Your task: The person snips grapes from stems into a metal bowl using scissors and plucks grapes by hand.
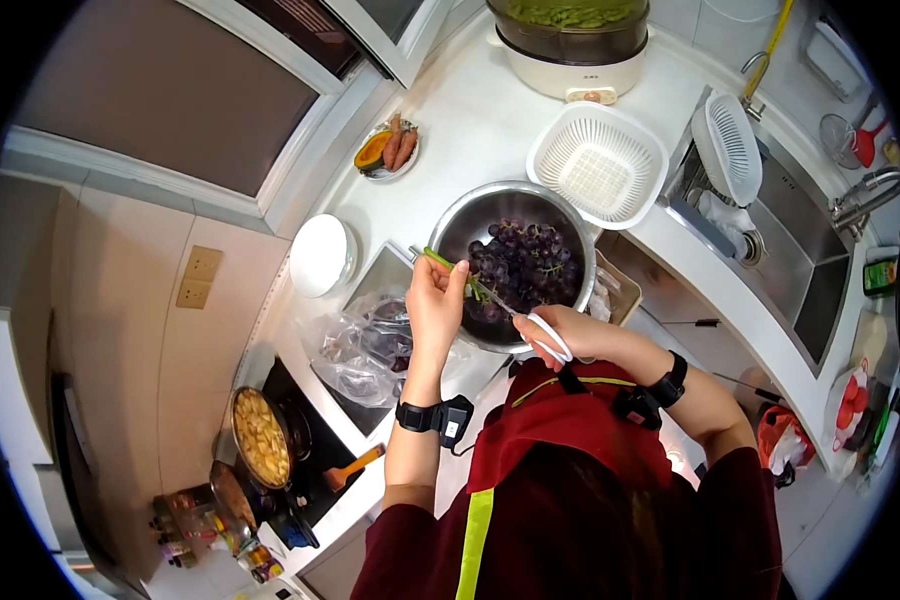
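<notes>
Grapes (532, 250) lie in metal bowl (453, 212), our landmark. Our left hand (436, 300), over bowl's left rim, pinches green stem (436, 257) between thumb and fingers, probably steadying it. Our right hand (568, 331), at bowl's near rim, grips scissors (554, 334) by white handles, blades over bowl, likely so bowl catches bits; whether blades touch stem, we cannot tell. White basket (598, 168) beside bowl's far right rim, presumably for reach.

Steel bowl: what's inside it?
Dark grapes lie in the steel bowl. The bottom beneath them is hidden; the left hand and right hand cover parts of its edge.
</notes>
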### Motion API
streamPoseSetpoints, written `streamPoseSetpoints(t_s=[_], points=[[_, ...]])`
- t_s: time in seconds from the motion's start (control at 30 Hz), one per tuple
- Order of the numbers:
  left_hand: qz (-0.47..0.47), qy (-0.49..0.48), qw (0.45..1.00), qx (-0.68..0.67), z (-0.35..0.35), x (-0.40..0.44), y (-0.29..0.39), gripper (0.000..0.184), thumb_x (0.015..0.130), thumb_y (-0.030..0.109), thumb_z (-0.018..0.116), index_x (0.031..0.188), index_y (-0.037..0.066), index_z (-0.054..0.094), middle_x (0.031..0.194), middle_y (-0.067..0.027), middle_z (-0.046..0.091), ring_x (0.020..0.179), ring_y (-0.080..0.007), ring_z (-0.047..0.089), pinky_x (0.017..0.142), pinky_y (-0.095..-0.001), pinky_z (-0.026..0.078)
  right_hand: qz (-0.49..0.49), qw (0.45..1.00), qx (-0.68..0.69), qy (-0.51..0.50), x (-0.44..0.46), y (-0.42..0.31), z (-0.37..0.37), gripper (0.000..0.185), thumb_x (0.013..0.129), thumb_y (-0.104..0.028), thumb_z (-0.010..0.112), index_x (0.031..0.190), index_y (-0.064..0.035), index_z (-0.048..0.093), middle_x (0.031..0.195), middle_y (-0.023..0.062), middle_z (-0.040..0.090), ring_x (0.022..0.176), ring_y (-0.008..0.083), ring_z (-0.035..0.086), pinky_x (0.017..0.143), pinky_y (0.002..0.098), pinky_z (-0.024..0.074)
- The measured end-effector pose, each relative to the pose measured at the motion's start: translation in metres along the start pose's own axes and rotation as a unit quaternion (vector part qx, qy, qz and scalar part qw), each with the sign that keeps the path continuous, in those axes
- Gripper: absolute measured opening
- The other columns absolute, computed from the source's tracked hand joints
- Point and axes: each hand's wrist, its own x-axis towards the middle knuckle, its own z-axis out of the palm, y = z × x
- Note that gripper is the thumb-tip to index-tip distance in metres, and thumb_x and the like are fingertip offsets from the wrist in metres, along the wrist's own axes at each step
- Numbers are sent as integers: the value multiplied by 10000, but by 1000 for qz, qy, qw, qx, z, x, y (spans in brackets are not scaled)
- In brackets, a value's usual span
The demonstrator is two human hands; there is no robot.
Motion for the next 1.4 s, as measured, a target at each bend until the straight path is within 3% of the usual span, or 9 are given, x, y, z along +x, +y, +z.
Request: streamPoseSetpoints(t_s=[0.17,0.23,0.43,0.5,0.6,0.67,1.2,1.4], points=[[12,-14,1000,-20,-10,3,-5,252,864,123,635,754,30,428,641,-38,598,566,-35,491,507,-189,383,-35,999,21,33,10,3,24,562,890,-584,400,780,-42,496,587,27,508,487,121,544,450,244,464],[23,-20,999,-28,-13,6,-9,256,861,125,639,750,30,429,640,-38,597,561,-33,483,508,-190,384,-46,997,6,61,17,7,29,682,841,-692,364,686,-41,496,550,62,532,480,150,559,448,266,462],[14,-21,999,-21,-15,8,-4,269,853,126,649,728,33,430,610,-18,562,543,-33,443,484,-197,357,-32,998,24,54,16,2,28,692,832,-701,368,726,-32,512,558,65,536,489,151,566,457,268,472],[32,-13,999,11,-11,7,-6,272,828,152,676,753,15,452,600,-69,581,531,-98,534,496,-244,416,-25,998,34,45,18,1,25,681,838,-691,372,738,-31,510,558,67,533,484,152,563,460,265,471],[15,-12,1000,-12,-7,6,-1,270,828,151,675,753,13,454,608,-78,588,538,-102,543,503,-247,424,-10,999,31,35,16,-5,18,666,847,-683,368,732,-41,500,551,65,523,467,156,553,450,269,449],[25,-1,999,-32,-2,7,-7,267,830,151,673,758,14,455,621,-84,597,551,-100,553,513,-246,432,-1,999,51,6,18,-3,12,672,862,-693,284,744,-62,483,586,42,504,499,143,537,481,264,468],[15,3,998,-56,10,10,-14,273,842,150,663,757,17,439,587,-56,565,512,-90,501,490,-236,401,-36,997,-4,71,19,-1,-2,609,855,-636,440,637,-69,486,460,20,444,418,101,468,419,227,358],[20,29,993,-110,-1,19,-8,247,859,114,636,779,16,424,652,-95,628,630,-104,626,538,-223,440,-33,996,-48,66,0,-8,-12,583,862,-602,459,667,-54,499,509,39,520,442,126,515,443,248,409]])
